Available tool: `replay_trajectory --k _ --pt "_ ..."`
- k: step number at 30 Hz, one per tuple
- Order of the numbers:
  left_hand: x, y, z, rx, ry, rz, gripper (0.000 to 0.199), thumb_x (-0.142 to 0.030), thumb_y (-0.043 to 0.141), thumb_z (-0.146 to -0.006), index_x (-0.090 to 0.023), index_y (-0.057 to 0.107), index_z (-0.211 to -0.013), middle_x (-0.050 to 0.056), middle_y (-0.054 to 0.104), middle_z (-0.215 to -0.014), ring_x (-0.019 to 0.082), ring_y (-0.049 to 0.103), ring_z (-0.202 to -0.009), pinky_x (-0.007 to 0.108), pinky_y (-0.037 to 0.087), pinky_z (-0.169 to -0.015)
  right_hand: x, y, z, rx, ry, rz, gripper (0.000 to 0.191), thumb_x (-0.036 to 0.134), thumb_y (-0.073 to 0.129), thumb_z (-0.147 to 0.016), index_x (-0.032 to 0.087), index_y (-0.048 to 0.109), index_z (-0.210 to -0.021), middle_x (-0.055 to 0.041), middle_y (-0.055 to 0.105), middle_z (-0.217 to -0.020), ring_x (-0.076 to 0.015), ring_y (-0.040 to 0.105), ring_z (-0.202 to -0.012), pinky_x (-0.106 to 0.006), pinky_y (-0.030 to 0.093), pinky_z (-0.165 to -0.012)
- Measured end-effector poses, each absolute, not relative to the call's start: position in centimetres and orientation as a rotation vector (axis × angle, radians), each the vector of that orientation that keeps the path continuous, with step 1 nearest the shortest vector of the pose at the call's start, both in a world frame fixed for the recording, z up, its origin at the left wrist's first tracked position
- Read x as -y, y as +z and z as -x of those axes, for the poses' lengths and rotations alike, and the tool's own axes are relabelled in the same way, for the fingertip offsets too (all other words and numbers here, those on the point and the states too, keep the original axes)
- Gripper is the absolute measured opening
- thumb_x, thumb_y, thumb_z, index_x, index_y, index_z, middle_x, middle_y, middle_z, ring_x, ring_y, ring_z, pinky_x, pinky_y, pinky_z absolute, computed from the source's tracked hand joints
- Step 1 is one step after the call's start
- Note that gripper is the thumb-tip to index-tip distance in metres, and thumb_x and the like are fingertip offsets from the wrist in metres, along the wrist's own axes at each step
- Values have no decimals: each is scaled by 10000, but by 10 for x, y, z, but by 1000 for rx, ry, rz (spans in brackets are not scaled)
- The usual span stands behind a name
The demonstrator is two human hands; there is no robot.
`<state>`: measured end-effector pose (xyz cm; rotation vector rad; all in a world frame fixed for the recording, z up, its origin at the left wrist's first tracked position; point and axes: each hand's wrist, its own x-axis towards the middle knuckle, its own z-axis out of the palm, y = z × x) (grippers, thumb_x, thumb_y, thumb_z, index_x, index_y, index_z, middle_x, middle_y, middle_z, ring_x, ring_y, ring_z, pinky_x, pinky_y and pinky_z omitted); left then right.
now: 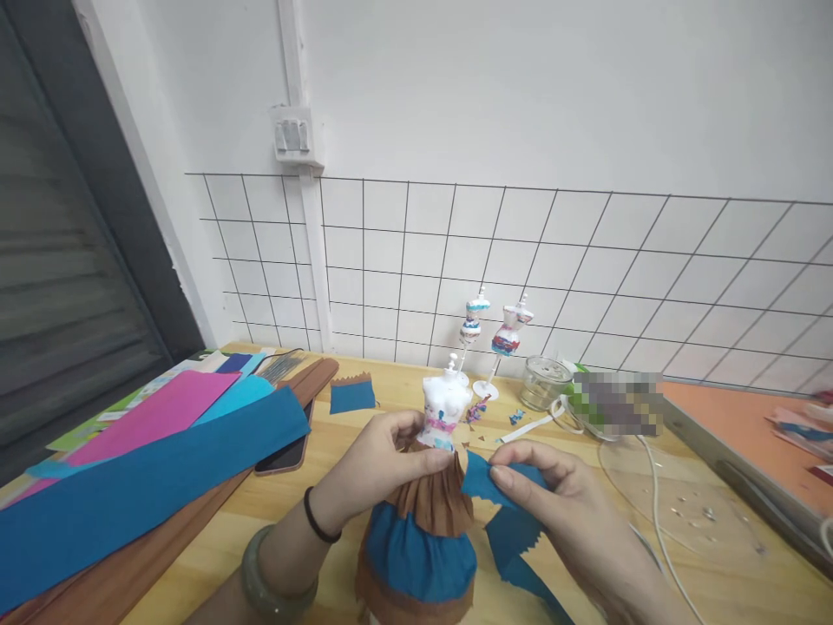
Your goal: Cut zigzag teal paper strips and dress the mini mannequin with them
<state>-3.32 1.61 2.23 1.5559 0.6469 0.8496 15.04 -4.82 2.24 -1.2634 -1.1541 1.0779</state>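
A small white dress form [446,401] stands upright in front of me, smeared with pink and blue at the waist. It wears a skirt of brown pleated crepe paper [435,496] over a gathered blue layer [422,555], with brown at the hem. My left hand [383,456] is closed around its waist, the thumb pressing the top of the brown pleats. Between thumb and fingers, my right hand [553,490] pinches a long blue crepe paper strip [480,476] with zigzag edges. The strip's end is beside the pleats, and its rest hangs down toward the table.
Blue crepe paper [156,495], brown, pink and light blue sheets lie at left, partly over a phone [286,451]. Two more dress forms [506,340] stand behind. A glass jar [545,382], a white cable [654,486] and an orange tray [729,434] are at right.
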Motion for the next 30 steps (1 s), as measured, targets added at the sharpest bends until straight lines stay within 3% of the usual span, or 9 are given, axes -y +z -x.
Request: replay_trajectory --k 6,10,15,18,25,30 --pt "-23 19 39 -629 819 -1519 341 -276 691 -683 -129 624 -983 88 638 -1029 254 544 -1034 330 427 -861 48 26 -155 1159 1075 1186 230 376 755 -602 176 648 -639 14 581 -595 -103 496 -535 -181 391 -466" --pt "-26 16 41 -581 768 -1520 291 -242 702 -670 -122 643 -928 86 646 -999 243 559 -1000 328 425 -857 47 25 -158 1205 1260 1137 210 351 745 -639 197 654 -747 20 621 -645 -105 551 -576 -179 430 -516" --pt "-31 12 43 -546 751 -1490 453 -195 736 -623 -155 567 -1042 92 626 -1059 233 552 -1025 366 403 -904 45 18 -151 1318 1383 1103 260 359 735 -643 180 652 -813 -8 634 -721 -140 586 -647 -246 475 -610" --pt "-33 12 46 -573 723 -1506 447 -212 727 -636 -147 550 -1042 101 623 -1049 234 560 -1016 379 420 -886 45 11 -143 1358 1368 1095 243 356 710 -670 180 652 -828 -16 627 -763 -150 574 -698 -270 465 -652" --pt "-35 16 52 -516 756 -1679 378 -260 659 -708 -154 567 -1059 104 592 -1128 237 493 -1119 367 360 -958 44 1 -131 1321 1474 1011 266 322 708 -687 168 622 -887 4 584 -724 -102 511 -623 -220 399 -582" --pt "-28 24 50 -695 787 -1775 422 -304 706 -651 -170 576 -1030 75 598 -1101 238 502 -1087 365 365 -947 47 3 -126 1343 1531 953 300 299 697 -705 168 600 -957 29 558 -650 -81 480 -560 -200 358 -532"
